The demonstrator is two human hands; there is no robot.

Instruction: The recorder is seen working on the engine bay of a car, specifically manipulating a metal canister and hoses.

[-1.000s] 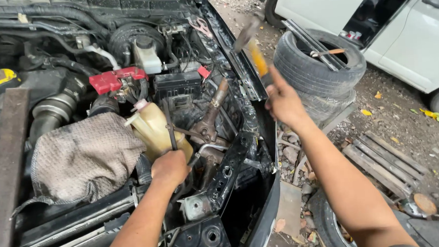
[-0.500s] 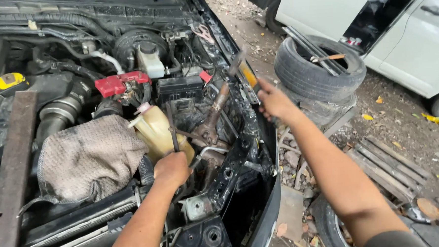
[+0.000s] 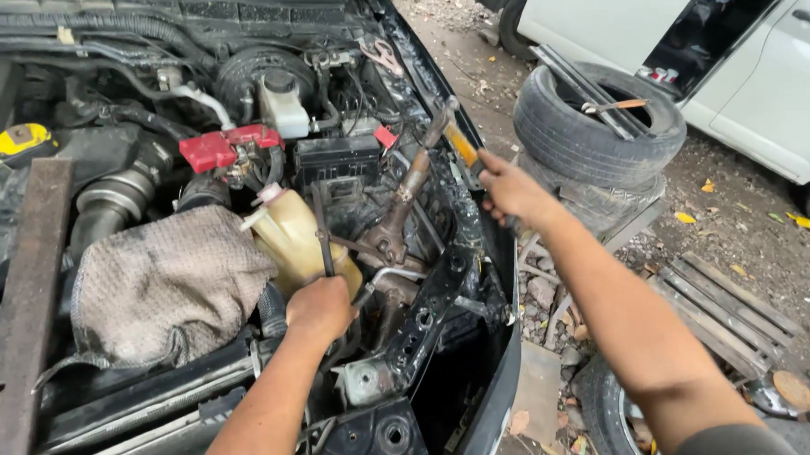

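While the left hand (image 3: 320,308) has its fingers wrapped tight on the bar (image 3: 321,229) rising just above them, the right hand (image 3: 511,188) fully grips the hammer (image 3: 446,130), head beyond its fingertips. Best kept: bar steady, strike square, knuckles clear.

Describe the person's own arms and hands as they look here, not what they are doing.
Both forearms are bare, with no gloves, watch or rings visible. The left hand and the right hand are uncovered too. A dark grey sleeve edge shows at the right upper arm in the frame's bottom corner. No sleeve shows on the left arm within the frame.
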